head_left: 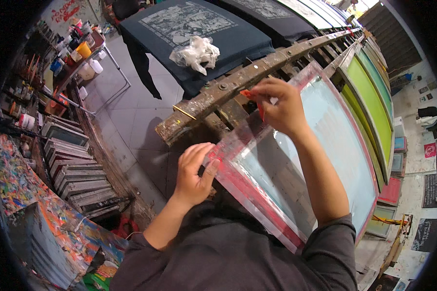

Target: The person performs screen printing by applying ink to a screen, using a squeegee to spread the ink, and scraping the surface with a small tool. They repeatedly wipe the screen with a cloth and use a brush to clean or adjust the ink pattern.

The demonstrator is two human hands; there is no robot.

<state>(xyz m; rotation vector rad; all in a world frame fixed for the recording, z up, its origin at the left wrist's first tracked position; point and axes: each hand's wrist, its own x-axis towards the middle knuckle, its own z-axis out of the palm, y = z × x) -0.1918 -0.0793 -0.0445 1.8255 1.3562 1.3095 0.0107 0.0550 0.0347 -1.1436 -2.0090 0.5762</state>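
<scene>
A screen-printing frame (257,194) with a reddish, tape-covered border and pale blue mesh stands tilted in front of me. My left hand (195,172) is closed on its near left corner, the thumb on the red border. Over the frame's upper left edge, my right hand (278,104) is closed on a small red-orange thing (247,93). Part of it pokes out past the fingers and a thin red piece hangs below. Its kind cannot be made out, as the fingers cover most of it. Clear, shiny film or tape (238,138) lies along that edge.
A long paint-stained wooden rail (184,116) runs beyond the frame. Dark printed shirts (155,29) lie on boards there, with crumpled plastic (197,53) on one. Green screens (374,102) stand at right. Several stacked frames (77,174) and a table of paint pots (97,41) are at left.
</scene>
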